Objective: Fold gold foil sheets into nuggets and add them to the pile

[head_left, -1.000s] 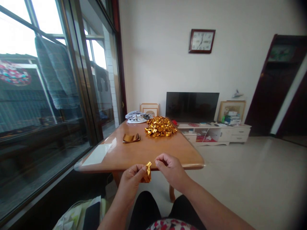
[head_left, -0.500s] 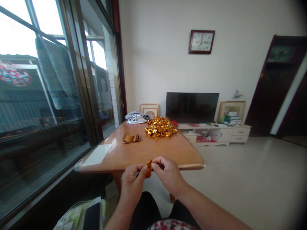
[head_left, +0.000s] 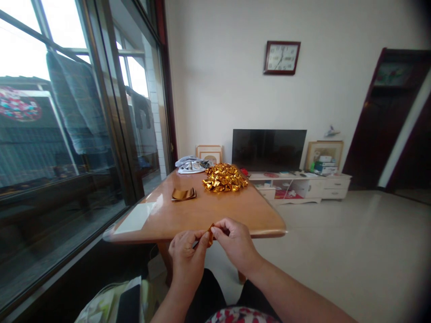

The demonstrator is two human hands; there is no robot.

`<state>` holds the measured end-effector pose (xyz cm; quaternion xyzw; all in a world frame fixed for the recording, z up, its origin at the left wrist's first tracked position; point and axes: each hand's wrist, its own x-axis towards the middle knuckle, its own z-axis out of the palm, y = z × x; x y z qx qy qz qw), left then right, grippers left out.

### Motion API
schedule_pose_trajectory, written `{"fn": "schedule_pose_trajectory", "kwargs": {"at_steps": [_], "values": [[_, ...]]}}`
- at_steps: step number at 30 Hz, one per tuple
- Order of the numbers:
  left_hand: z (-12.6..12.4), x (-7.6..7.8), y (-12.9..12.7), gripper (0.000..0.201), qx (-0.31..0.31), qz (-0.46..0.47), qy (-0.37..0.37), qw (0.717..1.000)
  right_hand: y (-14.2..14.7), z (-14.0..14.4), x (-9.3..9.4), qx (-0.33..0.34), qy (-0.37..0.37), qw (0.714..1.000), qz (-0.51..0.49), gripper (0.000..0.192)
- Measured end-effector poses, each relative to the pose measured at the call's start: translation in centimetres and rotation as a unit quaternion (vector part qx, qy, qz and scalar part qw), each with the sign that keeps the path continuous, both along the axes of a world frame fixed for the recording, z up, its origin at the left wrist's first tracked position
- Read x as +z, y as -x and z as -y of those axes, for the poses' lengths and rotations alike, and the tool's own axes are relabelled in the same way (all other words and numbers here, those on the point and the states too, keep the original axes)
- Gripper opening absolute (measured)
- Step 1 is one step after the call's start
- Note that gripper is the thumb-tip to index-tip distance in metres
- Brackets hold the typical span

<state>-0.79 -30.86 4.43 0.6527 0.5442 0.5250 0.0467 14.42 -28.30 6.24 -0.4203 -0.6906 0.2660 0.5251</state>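
Seated person at the near edge of a wooden bench (head_left: 202,211), head view. The left hand (head_left: 187,255) and the right hand (head_left: 235,244) meet just below the bench's near edge, at about 6 o'clock in the view, above the person's lap. Between them is a small piece of gold foil paper (head_left: 210,233), only partly visible. The left grip is pressed together on the foil, thumb and forefinger closed at its left side; the right grip pinches the same piece from the right, fingertips curled inward and touching it. The two hands touch or nearly touch at the foil.

On the bench, toward 12 o'clock from the hands, lies a heap of folded gold foil pieces (head_left: 224,177), well apart from the hands. At about 11 o'clock, a short stack of flat gold sheets (head_left: 183,194) lies near the heap but not touching it. A pale cloth bundle (head_left: 192,164) rests at the far end of the bench, beside a small framed picture (head_left: 209,153).

Beyond the bench stand a dark television (head_left: 268,150) on a low white cabinet (head_left: 303,186), with a wall clock (head_left: 282,57) above. Glass doors (head_left: 84,116) fill the 9 o'clock side.
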Motion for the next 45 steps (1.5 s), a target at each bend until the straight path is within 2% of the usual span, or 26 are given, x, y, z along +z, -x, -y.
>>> {"fn": "schedule_pose_trajectory", "kwargs": {"at_steps": [15, 20, 23, 26, 29, 31, 33, 35, 37, 40, 45], "values": [[0.0, -0.5, -0.6, 0.017, 0.064, -0.077, -0.068, 0.993, 0.0, -0.3, -0.4, -0.018, 0.011, 1.000, 0.004, 0.018], [0.1, -0.5, -0.5, 0.018, 0.064, -0.085, -0.068, 0.992, 0.0, -0.5, -0.2, 0.024, 0.032, 0.999, -0.036, 0.016], [0.1, -0.4, -0.4, 0.018, 0.053, -0.077, -0.060, 0.994, -0.1, -0.7, -0.4, 0.082, 0.086, 0.988, -0.100, 0.014], [0.1, -0.2, -0.4, 0.019, 0.019, -0.045, -0.034, 0.998, -0.2, -1.0, -0.8, 0.108, 0.127, 0.975, -0.144, 0.012], [0.1, -0.2, -0.7, 0.022, -0.047, 0.069, 0.024, 0.996, -0.3, -1.1, -1.0, 0.115, 0.139, 0.970, -0.162, 0.013], [0.2, -0.2, -0.9, 0.026, -0.112, 0.198, 0.083, 0.970, -0.5, -1.1, -0.9, 0.117, 0.142, 0.968, -0.173, 0.013], [0.1, -0.4, -0.9, 0.031, -0.180, 0.319, 0.140, 0.920, -0.7, -1.2, -0.7, 0.109, 0.141, 0.968, -0.177, 0.013], [0.0, -0.6, -0.9, 0.033, -0.237, 0.392, 0.179, 0.871, -0.9, -1.2, -0.5, 0.099, 0.134, 0.971, -0.173, 0.012], [-0.1, -0.7, -0.7, 0.033, -0.265, 0.426, 0.196, 0.843, -1.0, -1.2, -0.4, 0.103, 0.132, 0.973, -0.161, 0.011], [-0.3, -0.8, -0.6, 0.032, -0.278, 0.439, 0.210, 0.828, -0.9, -1.1, -0.3, 0.119, 0.145, 0.973, -0.132, 0.011], [0.0, -0.6, -0.8, 0.032, -0.274, 0.410, 0.216, 0.842, -0.9, -1.1, -0.4, 0.104, 0.142, 0.980, -0.097, 0.012]]}}
